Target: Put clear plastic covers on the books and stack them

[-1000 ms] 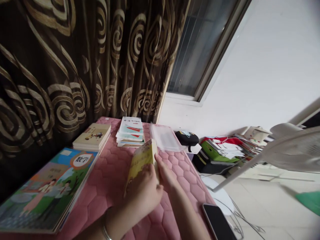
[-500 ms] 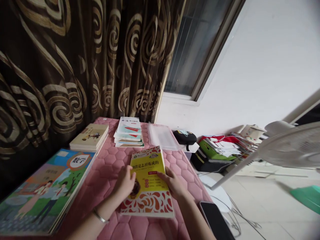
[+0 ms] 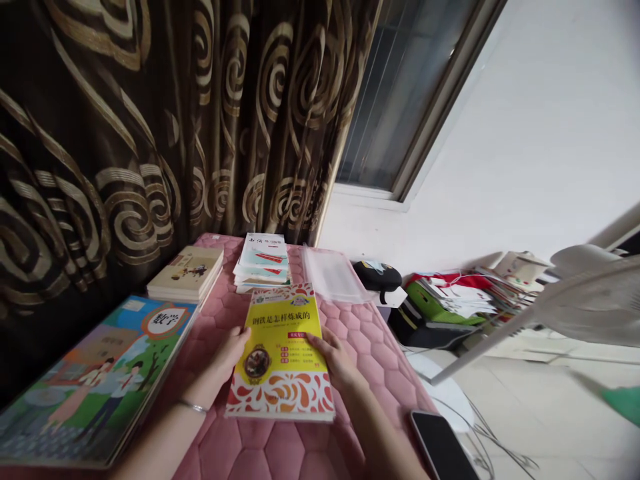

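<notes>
Open left hand (image 3: 227, 357) and open right hand (image 3: 337, 360) at opposite edges of a yellow paperback (image 3: 280, 353), flat on a pink quilted cover (image 3: 380, 380), between a math textbook (image 3: 95, 380) and a black smartphone (image 3: 443, 447).

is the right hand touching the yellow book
Touching: the head view shows the right hand with its fingers lying on the right edge of the yellow book.
</notes>
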A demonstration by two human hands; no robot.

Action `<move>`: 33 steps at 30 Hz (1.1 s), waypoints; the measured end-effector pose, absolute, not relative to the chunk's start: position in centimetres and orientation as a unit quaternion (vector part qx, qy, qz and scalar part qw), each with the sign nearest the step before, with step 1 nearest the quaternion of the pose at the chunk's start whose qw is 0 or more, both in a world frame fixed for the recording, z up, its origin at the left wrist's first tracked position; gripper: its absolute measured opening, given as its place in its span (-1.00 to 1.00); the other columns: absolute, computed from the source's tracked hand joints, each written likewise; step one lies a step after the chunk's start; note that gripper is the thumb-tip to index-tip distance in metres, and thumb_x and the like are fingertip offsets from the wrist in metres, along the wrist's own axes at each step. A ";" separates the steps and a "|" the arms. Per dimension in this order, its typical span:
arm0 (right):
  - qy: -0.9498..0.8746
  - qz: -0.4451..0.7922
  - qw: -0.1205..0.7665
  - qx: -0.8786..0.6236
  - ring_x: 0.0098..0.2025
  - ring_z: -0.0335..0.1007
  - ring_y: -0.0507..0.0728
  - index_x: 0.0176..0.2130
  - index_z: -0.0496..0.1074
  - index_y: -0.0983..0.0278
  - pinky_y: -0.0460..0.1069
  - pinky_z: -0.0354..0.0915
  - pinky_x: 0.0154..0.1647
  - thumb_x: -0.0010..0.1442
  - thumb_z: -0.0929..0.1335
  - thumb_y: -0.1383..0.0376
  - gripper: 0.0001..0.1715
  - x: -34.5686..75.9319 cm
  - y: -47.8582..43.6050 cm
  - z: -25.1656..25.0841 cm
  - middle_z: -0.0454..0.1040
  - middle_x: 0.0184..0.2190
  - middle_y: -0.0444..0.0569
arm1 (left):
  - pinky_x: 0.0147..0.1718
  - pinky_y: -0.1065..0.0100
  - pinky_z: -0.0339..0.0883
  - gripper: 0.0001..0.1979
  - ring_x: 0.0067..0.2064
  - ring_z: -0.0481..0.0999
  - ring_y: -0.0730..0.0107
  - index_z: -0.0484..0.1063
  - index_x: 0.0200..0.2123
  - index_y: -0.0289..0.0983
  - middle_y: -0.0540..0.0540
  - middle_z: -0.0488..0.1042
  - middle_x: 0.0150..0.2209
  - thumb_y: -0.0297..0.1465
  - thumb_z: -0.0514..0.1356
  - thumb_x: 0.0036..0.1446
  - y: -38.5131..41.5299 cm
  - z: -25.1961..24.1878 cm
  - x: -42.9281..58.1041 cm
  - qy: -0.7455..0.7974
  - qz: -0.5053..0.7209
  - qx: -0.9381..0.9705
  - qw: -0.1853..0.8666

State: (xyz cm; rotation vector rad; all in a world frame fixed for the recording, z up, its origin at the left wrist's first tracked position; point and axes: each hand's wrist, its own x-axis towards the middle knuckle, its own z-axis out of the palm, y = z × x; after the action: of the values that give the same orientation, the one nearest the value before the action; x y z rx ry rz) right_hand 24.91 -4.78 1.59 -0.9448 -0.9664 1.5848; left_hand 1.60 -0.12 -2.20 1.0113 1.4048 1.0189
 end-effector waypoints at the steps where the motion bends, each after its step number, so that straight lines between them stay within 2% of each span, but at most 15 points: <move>1: -0.401 0.658 0.500 -0.396 -0.20 0.58 0.30 -0.13 0.38 0.26 0.18 0.45 -0.12 -0.07 0.51 0.03 -0.42 24.9 -4.2 1.4 0.60 -0.22 0.07 | -0.26 0.29 0.40 -0.73 -0.22 0.60 0.18 0.44 -0.31 -0.30 -0.21 0.62 -0.30 -0.18 0.20 0.13 0.4 -2.2 1.7 0.607 0.424 0.430 0.516; 6: -0.437 0.620 0.460 -0.462 -0.19 0.57 0.28 -0.19 0.37 0.25 0.15 0.45 -0.17 -0.02 0.42 -0.01 -0.51 25.5 -1.4 -0.4 0.60 -0.26 0.06 | -0.36 0.33 0.34 -0.77 -0.24 0.61 0.16 0.44 -0.27 -0.34 -0.30 0.62 -0.25 -0.29 0.11 0.21 2.9 -2.5 2.6 0.673 0.387 0.461 0.430; 11: -0.560 0.429 0.395 -0.589 -0.20 0.53 0.23 -0.29 0.38 0.24 0.05 0.41 -0.23 0.10 0.31 -0.03 -0.60 26.3 0.1 -2.9 0.59 -0.25 0.05 | -0.36 0.28 0.31 -0.73 -0.18 0.61 0.03 0.46 -0.21 -0.42 -0.46 0.59 -0.19 -0.34 0.07 0.23 3.8 -2.9 3.0 0.718 0.340 0.493 0.355; 18: -0.601 0.289 0.342 -0.662 -0.23 0.51 0.20 -0.26 0.45 0.28 -0.01 0.32 -0.25 0.30 0.18 0.06 -0.57 25.5 0.6 -4.4 0.60 -0.25 0.12 | -0.21 0.29 0.34 -0.74 -0.05 0.58 0.04 0.42 -0.12 -0.44 -0.45 0.55 -0.09 -0.41 0.03 0.26 4.2 -3.8 2.8 0.727 0.309 0.558 0.255; 22: -0.605 0.231 0.290 -0.704 -0.24 0.50 0.14 -0.25 0.46 0.29 -0.06 0.28 -0.27 0.37 0.16 0.13 -0.58 24.9 0.2 -4.3 0.60 -0.26 0.11 | -0.05 0.20 0.35 -0.73 0.01 0.52 0.05 0.38 -0.06 -0.47 -0.42 0.51 -0.07 -0.48 0.01 0.26 4.0 -4.6 3.0 0.729 0.306 0.583 0.188; 27: -0.608 0.200 0.253 -0.726 -0.18 0.50 0.16 -0.22 0.48 0.34 -0.04 0.30 -0.20 0.39 0.16 0.18 -0.59 24.5 -0.2 -3.8 0.57 -0.19 0.16 | -0.01 0.16 0.36 -0.67 0.03 0.48 0.06 0.31 0.04 -0.55 -0.46 0.43 -0.03 -0.48 -0.01 0.28 3.7 -5.3 3.5 0.728 0.297 0.607 0.115; 30: -0.607 0.209 0.251 -0.724 -0.17 0.50 0.16 -0.21 0.48 0.34 -0.03 0.31 -0.20 0.39 0.16 0.20 -0.60 24.4 -0.4 -3.2 0.56 -0.19 0.16 | -0.01 0.21 0.36 -0.70 0.04 0.47 0.10 0.34 0.00 -0.53 -0.43 0.44 -0.06 -0.55 -0.03 0.26 3.5 -5.1 3.8 0.722 0.277 0.629 0.084; 33: -0.605 0.206 0.247 -0.729 -0.16 0.50 0.19 -0.20 0.48 0.35 -0.01 0.32 -0.19 0.39 0.16 0.21 -0.61 24.1 -0.7 -2.6 0.55 -0.17 0.18 | 0.01 0.17 0.36 -0.62 0.05 0.47 0.11 0.35 0.05 -0.49 -0.44 0.41 0.02 -0.64 -0.07 0.21 2.9 -4.4 4.0 0.722 0.258 0.639 0.055</move>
State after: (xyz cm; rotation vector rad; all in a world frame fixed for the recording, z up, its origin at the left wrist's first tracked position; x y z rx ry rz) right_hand 24.06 -0.74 -2.64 -1.9870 -1.6504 0.5606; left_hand 3.98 2.88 -4.42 1.9418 2.1931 0.7823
